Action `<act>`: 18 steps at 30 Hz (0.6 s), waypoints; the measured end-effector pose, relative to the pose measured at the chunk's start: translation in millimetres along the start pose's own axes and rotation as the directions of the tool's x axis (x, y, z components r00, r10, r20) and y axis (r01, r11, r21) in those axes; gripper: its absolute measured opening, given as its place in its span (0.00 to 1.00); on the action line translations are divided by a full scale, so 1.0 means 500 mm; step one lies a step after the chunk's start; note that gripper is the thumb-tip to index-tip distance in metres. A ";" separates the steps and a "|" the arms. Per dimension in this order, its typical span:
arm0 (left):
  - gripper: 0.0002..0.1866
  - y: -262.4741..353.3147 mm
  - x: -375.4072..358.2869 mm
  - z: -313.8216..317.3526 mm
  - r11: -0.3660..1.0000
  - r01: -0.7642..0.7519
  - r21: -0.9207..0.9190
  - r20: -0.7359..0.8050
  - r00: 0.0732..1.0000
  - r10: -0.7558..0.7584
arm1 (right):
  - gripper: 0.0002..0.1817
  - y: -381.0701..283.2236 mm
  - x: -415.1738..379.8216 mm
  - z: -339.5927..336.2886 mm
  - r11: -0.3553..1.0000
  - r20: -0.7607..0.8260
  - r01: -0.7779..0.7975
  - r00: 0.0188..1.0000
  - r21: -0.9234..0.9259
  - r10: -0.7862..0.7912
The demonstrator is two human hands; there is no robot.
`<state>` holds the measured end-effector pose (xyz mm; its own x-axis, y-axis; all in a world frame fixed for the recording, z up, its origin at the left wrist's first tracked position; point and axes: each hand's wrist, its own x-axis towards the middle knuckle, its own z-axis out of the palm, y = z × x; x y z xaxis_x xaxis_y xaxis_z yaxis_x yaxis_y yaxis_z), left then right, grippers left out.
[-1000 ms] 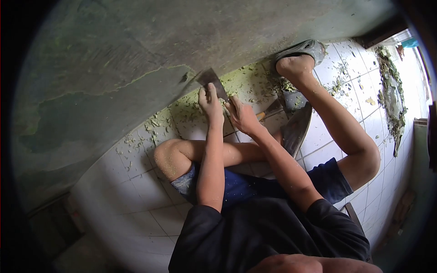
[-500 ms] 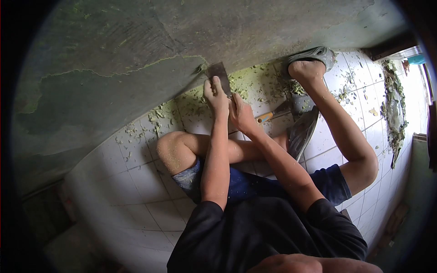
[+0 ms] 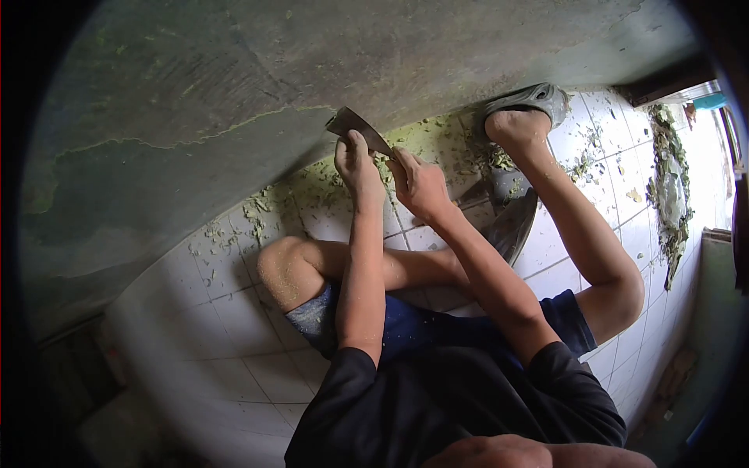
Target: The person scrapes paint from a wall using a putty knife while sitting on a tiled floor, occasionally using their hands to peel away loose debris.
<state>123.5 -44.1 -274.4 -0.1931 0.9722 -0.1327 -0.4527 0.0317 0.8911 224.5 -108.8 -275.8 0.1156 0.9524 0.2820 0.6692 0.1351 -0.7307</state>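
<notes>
A scraper (image 3: 360, 129) with a wide dark metal blade slants up to the left, its front edge at or very near the lower wall (image 3: 234, 156). My right hand (image 3: 422, 184) is closed around its handle end, so the handle is mostly hidden. Against the blade's underside, my left hand (image 3: 359, 168) grips with its thumb laid along the metal. A ragged pale line of peeling paint (image 3: 234, 125) runs across the wall to the left of the blade. Behind my right wrist lies a second tool, of which a dark blade (image 3: 477, 192) shows.
Pale green paint flakes (image 3: 261, 209) litter the white tiled floor (image 3: 250, 327) along the wall base. My bent legs and grey clogs (image 3: 538, 100) flank the work area. A long heap of debris (image 3: 669, 187) lies at right, near a doorway (image 3: 714, 148).
The scraper has turned from nearly upright to slanting left, its blade edge moving left along the wall. My left hand has shifted slightly left and down. My right hand now covers the second tool's yellow handle.
</notes>
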 end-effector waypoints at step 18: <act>0.11 0.156 0.047 -0.107 0.801 0.097 -0.590 0.358 0.922 0.152 | 0.10 -0.201 0.160 -0.089 0.837 0.249 0.526 0.840 -0.153 -0.483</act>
<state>36.9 -31.1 -231.3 0.0647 0.9837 0.1680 -0.8955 -0.0171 0.4447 199.1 -58.6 -152.1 -0.4084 0.8026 0.4348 0.7330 0.5723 -0.3676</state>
